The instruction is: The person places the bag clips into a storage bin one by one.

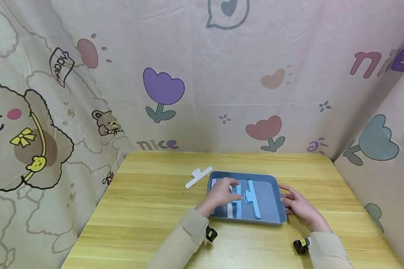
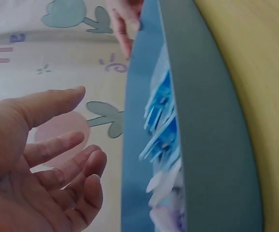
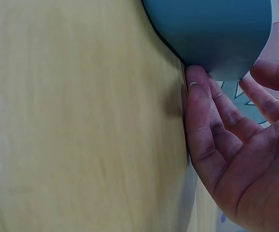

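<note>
My left hand (image 1: 219, 195) hovers over the left half of a shallow blue-grey tray (image 1: 268, 179), thumb and fingers apart with nothing between them. Under it lie a light-blue long-bar paper clip (image 1: 238, 211) and a white clip (image 1: 229, 211), both partly covered. A second light-blue clip (image 1: 254, 200) lies right of them in the tray. At the tray's left end a pale pinkish-purple clip (image 1: 213, 182) shows only in part. My right hand (image 1: 299, 203) touches the tray's right end; in the right wrist view its fingers (image 3: 199, 111) rest against the outer wall.
Another white clip (image 1: 198, 177) lies on the wooden table (image 1: 148, 209), behind and left of the tray. A patterned curtain (image 1: 202, 93) hangs along the table's back edge and at both sides. Black wrist cameras (image 1: 301, 246) sit beside the sleeves.
</note>
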Demonstrator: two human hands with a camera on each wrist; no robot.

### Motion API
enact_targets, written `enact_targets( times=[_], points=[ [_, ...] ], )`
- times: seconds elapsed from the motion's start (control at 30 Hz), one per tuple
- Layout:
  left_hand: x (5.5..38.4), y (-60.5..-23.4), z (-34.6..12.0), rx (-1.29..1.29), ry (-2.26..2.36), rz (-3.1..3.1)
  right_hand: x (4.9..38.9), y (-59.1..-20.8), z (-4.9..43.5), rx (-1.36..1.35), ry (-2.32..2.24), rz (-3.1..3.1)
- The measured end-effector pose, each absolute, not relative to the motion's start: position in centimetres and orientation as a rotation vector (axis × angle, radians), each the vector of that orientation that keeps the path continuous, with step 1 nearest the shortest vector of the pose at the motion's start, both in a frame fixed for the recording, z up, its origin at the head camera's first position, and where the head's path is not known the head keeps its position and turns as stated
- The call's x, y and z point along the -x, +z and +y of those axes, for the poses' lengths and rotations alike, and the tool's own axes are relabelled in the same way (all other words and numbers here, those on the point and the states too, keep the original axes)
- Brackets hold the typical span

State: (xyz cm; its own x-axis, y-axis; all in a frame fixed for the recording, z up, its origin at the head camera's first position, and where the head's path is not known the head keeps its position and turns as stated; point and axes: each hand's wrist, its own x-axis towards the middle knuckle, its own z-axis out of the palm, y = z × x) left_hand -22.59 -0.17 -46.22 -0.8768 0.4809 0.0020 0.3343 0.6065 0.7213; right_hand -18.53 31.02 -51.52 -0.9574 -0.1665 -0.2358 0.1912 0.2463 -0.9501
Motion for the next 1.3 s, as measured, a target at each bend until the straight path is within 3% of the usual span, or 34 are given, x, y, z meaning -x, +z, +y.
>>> enact_targets(
  times=[0.63, 1.3],
  points=[
    [23.1, -45.5, -9.7, -0.552, 1.479, 2.664, 18.7, -51.8, 31.4, 0.004, -1.784, 2.228],
    [26.4, -49.2, -14.4, -0.283, 1.496, 2.727, 18.5, -51.7, 31.1, -0.008, -1.796, 2.212]
  ],
)
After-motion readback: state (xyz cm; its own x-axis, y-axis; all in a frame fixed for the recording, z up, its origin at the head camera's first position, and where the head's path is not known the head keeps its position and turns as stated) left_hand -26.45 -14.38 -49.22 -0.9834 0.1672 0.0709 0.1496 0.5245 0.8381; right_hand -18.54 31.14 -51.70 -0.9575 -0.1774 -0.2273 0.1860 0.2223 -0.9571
